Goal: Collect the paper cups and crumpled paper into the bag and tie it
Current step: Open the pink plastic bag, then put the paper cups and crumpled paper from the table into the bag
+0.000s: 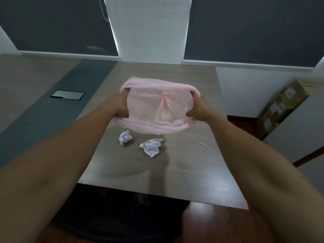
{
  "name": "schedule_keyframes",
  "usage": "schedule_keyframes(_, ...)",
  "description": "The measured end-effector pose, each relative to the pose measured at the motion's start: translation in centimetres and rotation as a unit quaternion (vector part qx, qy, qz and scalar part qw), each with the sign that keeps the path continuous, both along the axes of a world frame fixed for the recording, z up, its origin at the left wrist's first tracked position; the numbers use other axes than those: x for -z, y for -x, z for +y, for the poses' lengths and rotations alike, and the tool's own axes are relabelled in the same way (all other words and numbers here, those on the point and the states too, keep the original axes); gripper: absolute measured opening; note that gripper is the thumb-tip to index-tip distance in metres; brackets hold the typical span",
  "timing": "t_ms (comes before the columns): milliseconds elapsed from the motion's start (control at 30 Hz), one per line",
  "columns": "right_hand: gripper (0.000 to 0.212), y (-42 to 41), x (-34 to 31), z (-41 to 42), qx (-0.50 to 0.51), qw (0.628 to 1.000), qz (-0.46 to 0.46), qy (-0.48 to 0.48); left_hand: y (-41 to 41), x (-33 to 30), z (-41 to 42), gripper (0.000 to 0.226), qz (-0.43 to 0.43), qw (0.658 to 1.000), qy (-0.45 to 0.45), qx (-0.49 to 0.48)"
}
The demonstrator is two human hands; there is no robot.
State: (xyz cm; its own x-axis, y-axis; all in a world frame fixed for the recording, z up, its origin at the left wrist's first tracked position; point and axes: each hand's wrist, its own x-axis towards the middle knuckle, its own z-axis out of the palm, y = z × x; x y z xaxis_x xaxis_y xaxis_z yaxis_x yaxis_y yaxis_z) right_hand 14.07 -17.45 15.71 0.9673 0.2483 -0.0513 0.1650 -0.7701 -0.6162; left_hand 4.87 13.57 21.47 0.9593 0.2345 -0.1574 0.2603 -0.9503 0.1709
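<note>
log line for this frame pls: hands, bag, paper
left hand: grips bag rim | right hand: grips bag rim | pink bag: mouth stretched open | crumpled paper: two on table

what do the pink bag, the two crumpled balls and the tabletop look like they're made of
Pink bag: thin plastic film, it seems; translucent, its gathered bottom seam shows through, and the rim bunches softly.
Crumpled balls: white paper, matte, with sharp creases and faint print.
Tabletop: probably wood-grain laminate; grey-brown streaks and a dull sheen near the front edge, though motion blur leaves this open.

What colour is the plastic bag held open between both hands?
Pale translucent pink bag, seen in the head view, the only one given.
</note>
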Motion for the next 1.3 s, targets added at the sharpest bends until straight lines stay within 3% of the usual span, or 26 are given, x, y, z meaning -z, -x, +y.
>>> schedule_keyframes(167, 0.086, 0.7, -1.1, 9.2, -0.042, 0.995, 0.005, -0.094, 2.3, -1.4, 7.9, 0.088, -0.116, 0.989, 0.031, -0.082)
schedule_keyframes(333, 0.079, 1.6, -1.5, 19.2, -0.067, 0.986, 0.028, -0.147, 3.8, -2.5, 15.5, 0.079, -0.189, 0.971, 0.029, -0.145)
schedule_keyframes(600, 0.082, 1.7, 2.2, 32.0, -0.114, 0.975, 0.125, -0.145, 4.9, 0.8, 26.8, 0.077, -0.181, 0.965, 0.044, -0.186)
schedule_keyframes(700, 0.059, 1.7, 4.3, 33.9, -0.083, 0.970, 0.135, -0.184, 4.4, 3.7, 29.0, 0.074, -0.151, 0.970, 0.051, -0.182)
schedule_keyframes(800, 0.037, 1.7, 7.1, 34.2, -0.020, 0.984, 0.116, -0.134, 3.4, 7.3, 29.9, 0.069, -0.105, 0.980, 0.053, -0.161)
schedule_keyframes(867, 0.036, 1.7, 9.7, 33.6, 0.004, 0.992, 0.117, -0.056, 2.9, 9.7, 30.0, 0.067, -0.075, 0.984, 0.062, -0.147)
schedule_keyframes(1067, 0.072, 3.8, 16.9, 32.2, -0.086, 0.975, 0.177, 0.100, 2.8, 13.2, 29.5, 0.075, -0.067, 0.991, 0.065, -0.095)
schedule_keyframes(1167, 0.071, 4.8, 19.1, 32.3, -0.086, 0.978, 0.149, 0.118, 2.5, 14.1, 29.9, 0.080, -0.081, 0.993, 0.064, -0.060)
schedule_keyframes(1300, 0.049, 4.9, 20.2, 32.8, -0.022, 0.984, 0.149, 0.098, 1.9, 14.9, 30.6, 0.083, -0.067, 0.993, 0.080, -0.051)
